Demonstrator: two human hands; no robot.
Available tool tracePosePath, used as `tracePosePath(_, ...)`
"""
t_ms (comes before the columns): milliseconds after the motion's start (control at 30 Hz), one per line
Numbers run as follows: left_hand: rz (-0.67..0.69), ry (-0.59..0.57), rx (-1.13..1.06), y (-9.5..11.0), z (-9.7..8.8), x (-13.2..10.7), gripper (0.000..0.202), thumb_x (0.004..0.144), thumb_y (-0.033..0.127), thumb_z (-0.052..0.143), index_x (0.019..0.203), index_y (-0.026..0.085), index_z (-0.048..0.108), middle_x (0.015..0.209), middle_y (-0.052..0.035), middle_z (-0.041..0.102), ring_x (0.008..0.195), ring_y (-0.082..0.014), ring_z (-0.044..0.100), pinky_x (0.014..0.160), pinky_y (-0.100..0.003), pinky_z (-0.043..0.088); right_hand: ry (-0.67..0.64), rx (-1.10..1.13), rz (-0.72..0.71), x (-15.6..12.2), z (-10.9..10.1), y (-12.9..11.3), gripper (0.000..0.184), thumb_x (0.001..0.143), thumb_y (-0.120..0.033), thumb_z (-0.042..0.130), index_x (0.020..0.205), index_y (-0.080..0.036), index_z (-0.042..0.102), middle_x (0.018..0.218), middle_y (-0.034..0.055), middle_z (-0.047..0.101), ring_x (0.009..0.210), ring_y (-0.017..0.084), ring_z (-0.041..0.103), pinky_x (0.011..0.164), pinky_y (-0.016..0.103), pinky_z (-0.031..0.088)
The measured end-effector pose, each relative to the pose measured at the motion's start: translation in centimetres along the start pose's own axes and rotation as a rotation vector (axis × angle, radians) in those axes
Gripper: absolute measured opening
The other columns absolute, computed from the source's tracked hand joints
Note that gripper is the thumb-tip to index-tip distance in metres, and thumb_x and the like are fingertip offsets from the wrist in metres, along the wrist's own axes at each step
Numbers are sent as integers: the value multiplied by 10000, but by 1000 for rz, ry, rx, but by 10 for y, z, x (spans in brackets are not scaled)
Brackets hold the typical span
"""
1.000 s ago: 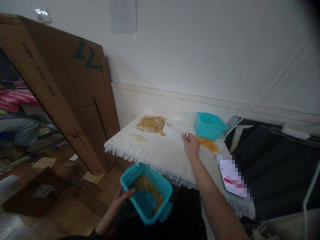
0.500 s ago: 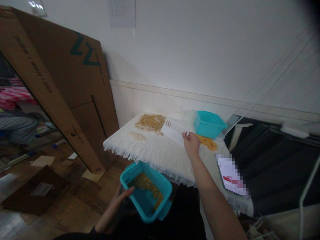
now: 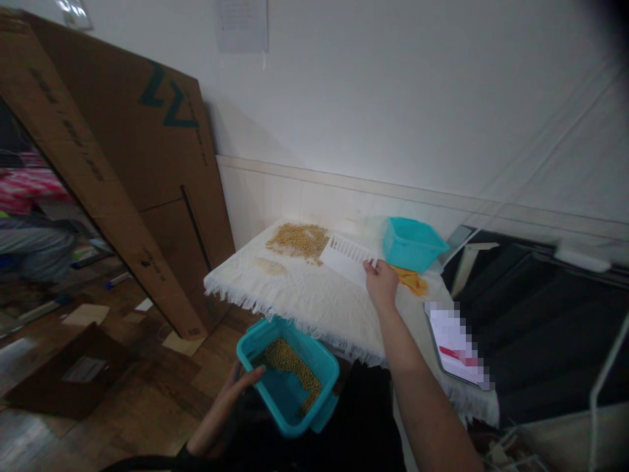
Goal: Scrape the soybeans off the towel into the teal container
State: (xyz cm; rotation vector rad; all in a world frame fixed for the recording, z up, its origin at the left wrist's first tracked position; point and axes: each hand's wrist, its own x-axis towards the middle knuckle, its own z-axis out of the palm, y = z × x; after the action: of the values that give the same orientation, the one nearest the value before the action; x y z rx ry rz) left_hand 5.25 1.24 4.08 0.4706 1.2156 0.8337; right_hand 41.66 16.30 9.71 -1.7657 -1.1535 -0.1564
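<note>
My left hand [image 3: 240, 387] grips the left rim of a turquoise plastic basin [image 3: 327, 367], its thumb over the edge. Soybeans [image 3: 287, 360] lie inside along the basin's far and right sides. The basin is held below the table's front edge. Between thumb and fingers, my right hand [image 3: 382, 278] pinches the right end of a white slotted plastic board [image 3: 344, 263], which rests on the table. The board's left end touches a spread pile of soybeans [image 3: 297, 240] on the white fringed tablecloth [image 3: 314, 301]. A smaller pale patch [image 3: 270, 265] lies in front of that pile.
Behind my right hand stand a second turquoise basin [image 3: 415, 246] and a yellow cloth [image 3: 411, 282]. A phone [image 3: 457, 347] lies at the table's right side. A tall cardboard box [image 3: 132, 164] stands at the left. Another person's clothed leg [image 3: 29, 242] shows beyond it.
My right hand and the slotted board have shifted slightly to the right. My left hand and the basin it holds stay almost where they were.
</note>
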Motion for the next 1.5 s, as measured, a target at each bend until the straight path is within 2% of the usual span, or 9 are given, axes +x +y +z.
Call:
tracePosePath(233,0,0,0,0,-1,1,941,695,457,907,1496,373,420,1521,-150,591,1220,-404,697,891,-509,619,-14,43,5,0,-3,-1,344,809,-394,617,575,-256,406,529,-36,439,570,153,375,572,284,233)
tracePosePath(433,13,-26,-29,2,3,-7,932,726,436,886,1525,393,409,1463,-130,657,1227,-404,701,921,-530,603,-59,106,14,1,-5,-2,307,782,-376,640,564,-239,473,522,-37,458,567,154,415,576,281,263)
tracePosePath(600,28,-60,-18,7,7,-16,931,753,446,861,1547,360,384,1438,-155,669,1214,-412,706,934,-546,596,-64,131,34,1,-5,-2,245,777,-364,648,604,-223,547,520,-42,471,568,156,434,580,281,277)
tracePosePath(800,30,-96,-36,8,11,-20,879,781,440,835,1530,332,390,1450,-162,657,1164,-399,732,922,-536,604,-77,89,25,2,-6,-1,268,770,-362,642,580,-232,504,540,-33,470,577,158,426,585,288,254)
tracePosePath(1067,48,-98,-35,7,9,-20,811,794,444,828,1497,352,434,1483,-148,632,1254,-404,682,919,-528,612,-84,113,-1,1,-6,-1,270,769,-386,626,579,-233,508,524,-34,470,570,155,420,571,279,261)
tracePosePath(1367,16,-43,-28,4,1,-7,1032,710,463,896,1566,379,327,1480,-172,624,1221,-426,694,866,-537,624,-133,128,3,2,-8,-2,251,756,-386,650,597,-212,566,516,-34,490,570,153,447,572,281,274)
tracePosePath(1500,15,-47,-54,4,1,-7,1018,730,433,884,1579,395,324,1522,-161,595,1281,-420,659,915,-533,612,-148,164,-17,0,-7,-2,234,772,-403,639,677,-190,645,536,-26,542,587,167,504,583,277,308)
